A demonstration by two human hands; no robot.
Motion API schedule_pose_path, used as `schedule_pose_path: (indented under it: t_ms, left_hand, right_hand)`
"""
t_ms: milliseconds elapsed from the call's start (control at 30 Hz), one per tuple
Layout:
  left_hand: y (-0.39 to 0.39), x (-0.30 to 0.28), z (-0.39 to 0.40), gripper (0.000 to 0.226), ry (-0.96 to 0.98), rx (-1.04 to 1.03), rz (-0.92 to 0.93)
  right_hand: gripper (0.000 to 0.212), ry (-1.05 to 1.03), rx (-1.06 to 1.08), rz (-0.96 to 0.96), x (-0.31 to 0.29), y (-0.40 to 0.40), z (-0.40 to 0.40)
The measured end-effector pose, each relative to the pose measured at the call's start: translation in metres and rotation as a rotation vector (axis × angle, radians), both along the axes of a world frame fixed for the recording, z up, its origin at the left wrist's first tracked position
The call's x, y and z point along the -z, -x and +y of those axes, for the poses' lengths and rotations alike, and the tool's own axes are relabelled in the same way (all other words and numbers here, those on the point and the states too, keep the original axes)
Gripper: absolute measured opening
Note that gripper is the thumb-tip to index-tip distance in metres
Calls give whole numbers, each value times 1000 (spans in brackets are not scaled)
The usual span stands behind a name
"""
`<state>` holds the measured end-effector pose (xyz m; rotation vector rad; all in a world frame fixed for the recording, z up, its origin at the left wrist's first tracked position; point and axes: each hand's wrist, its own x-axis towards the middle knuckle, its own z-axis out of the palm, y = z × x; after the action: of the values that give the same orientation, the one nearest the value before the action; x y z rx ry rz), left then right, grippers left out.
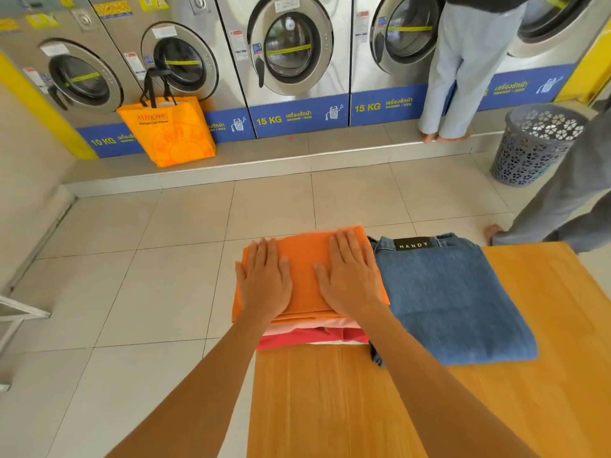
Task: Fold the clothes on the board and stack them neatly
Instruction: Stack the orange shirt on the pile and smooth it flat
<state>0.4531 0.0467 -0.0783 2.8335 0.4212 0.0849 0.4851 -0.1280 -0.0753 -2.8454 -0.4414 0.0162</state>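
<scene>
Flat-fingered, both hands [264, 276] [352, 276] press the orange garment [302, 269] beside folded jeans [453, 302] on the board [330, 401].

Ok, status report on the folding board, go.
Left hand and right hand flat, pressing the orange garment atop the stack. Folded jeans beside it on the board. Nothing in the way.

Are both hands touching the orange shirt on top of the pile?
Touching. The head view shows the left hand and right hand lying flat, fingers straight, pressing on the orange shirt.
</scene>
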Motion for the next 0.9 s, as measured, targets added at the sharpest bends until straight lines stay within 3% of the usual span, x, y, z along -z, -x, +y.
schedule_pose_path:
  t_ms: [233,433,500,600,733,800,900]
  left_hand:
    - [12,4,14,63,268,-187,7]
    - [18,12,11,65,494,-381,-10]
    - [16,12,13,62,525,-391,-23]
    - [7,6,26,53,545,-381,-123]
    - [-5,-6,47,37,343,-263,-243]
    - [-13,-12,54,37,295,-186,-160]
    - [-23,-20,66,42,455,-130,64]
  right_hand:
    - [76,-217,121,158,2,-9,-6]
    - [66,-511,355,327,7,-14,-21]
    - [65,-453,358,320,7,-14,-21]
    - [65,-124,386,249,-2,-19,-10]
    - [59,9,84,-32,-10,-11,10]
    - [56,-18,11,-5,-3,-4,11]
    - [67,-31,41,44,3,-6,7]
